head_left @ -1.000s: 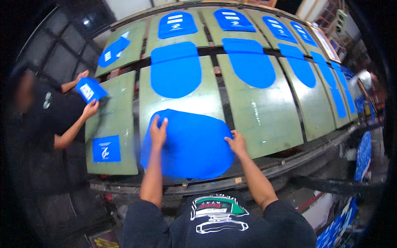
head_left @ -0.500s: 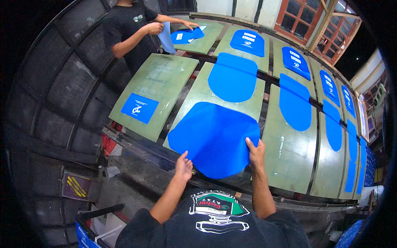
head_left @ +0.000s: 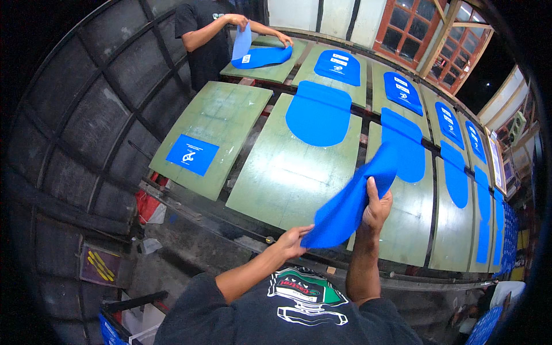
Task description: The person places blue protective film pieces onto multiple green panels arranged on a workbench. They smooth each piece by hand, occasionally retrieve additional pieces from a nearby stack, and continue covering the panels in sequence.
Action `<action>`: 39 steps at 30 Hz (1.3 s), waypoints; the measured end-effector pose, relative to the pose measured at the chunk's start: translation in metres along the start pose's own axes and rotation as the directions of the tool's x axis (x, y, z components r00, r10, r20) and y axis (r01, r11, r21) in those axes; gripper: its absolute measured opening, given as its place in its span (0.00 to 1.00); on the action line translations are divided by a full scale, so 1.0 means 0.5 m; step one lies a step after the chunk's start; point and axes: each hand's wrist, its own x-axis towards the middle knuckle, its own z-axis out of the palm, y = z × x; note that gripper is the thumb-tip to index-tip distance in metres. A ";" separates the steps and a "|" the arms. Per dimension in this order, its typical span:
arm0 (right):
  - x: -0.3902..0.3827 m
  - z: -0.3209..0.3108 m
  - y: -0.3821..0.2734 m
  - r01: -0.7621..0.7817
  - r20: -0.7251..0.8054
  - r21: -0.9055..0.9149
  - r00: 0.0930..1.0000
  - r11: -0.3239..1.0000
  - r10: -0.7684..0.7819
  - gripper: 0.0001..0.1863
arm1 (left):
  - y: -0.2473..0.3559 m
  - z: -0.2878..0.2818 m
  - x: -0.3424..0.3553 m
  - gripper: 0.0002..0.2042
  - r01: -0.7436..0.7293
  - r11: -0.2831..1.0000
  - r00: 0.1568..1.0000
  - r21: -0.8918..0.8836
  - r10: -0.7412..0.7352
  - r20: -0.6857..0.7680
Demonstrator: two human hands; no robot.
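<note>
A flexible blue rounded sheet hangs tilted and seen nearly edge-on above the near edge of the boards. My left hand pinches its lower left end. At its right side, my right hand grips it with the thumb up along the surface. Beneath the sheet lies a greenish board, bare in its near part. Across that board's far end rests another blue rounded piece.
A board to the left bears a blue printed rectangle. More boards with blue pieces run to the right. Across the table, a person lifts a pale sheet beside a blue piece. A dark panelled wall stands left.
Both my hands have moved right with the blue sheet, which has turned from spread flat to nearly edge-on. Across the table, the person has raised the pale sheet and moved right.
</note>
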 end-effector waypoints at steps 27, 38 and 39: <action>-0.255 -0.016 0.555 -0.338 -0.650 -0.271 0.755 0.901 0.088 0.23 | 0.847 -0.485 -0.253 0.16 -0.153 0.052 0.142 0.987 0.989 -0.030; -0.262 -0.007 0.599 -0.483 -0.638 -0.655 0.766 0.580 -0.082 0.21 | 0.996 -0.671 -0.350 0.19 0.520 0.059 0.157 0.852 0.974 -0.163; -0.264 -0.015 0.603 -0.466 -0.615 -0.678 0.783 0.569 -0.091 0.21 | 0.998 -0.672 -0.349 0.19 0.532 0.055 0.168 0.845 0.971 -0.169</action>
